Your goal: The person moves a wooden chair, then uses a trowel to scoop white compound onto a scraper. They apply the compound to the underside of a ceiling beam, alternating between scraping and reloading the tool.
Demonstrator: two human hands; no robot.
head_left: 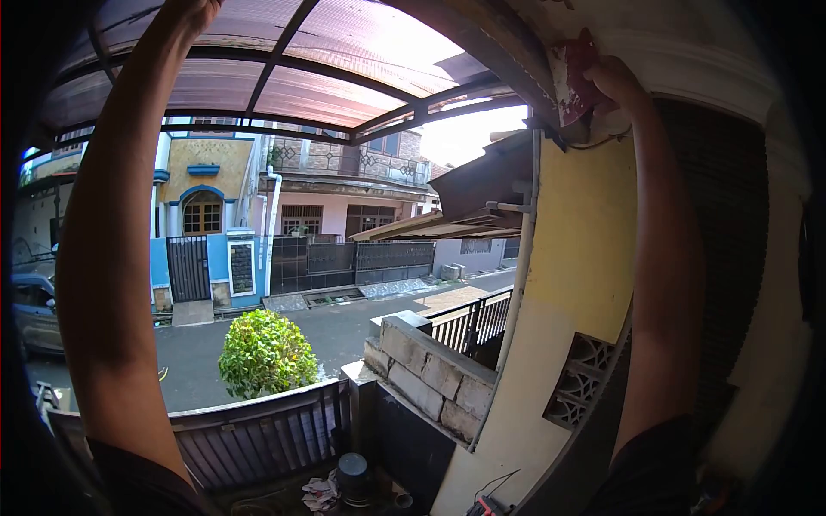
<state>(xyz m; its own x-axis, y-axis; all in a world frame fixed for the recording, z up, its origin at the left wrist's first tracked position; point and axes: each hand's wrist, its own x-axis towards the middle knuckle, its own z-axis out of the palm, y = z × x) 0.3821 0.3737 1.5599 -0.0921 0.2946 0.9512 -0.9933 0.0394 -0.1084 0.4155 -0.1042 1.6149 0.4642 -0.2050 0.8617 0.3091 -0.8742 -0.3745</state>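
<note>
Both my arms reach up overhead. My right hand is closed on a dark red, flat piece with whitish patches; I cannot make out whether it is cloth or something stiffer. It is held against the corner where the brown roof beam meets the upper wall. At the top edge of the view, only the wrist end of my left hand shows, near the translucent roof sheets. Its fingers are cut off by the frame.
Below stand a yellow and cream wall, a block wall and a dark metal gate. A dark bucket sits on the ground, with a red-and-black tool near the wall. Beyond are a bush, street and houses.
</note>
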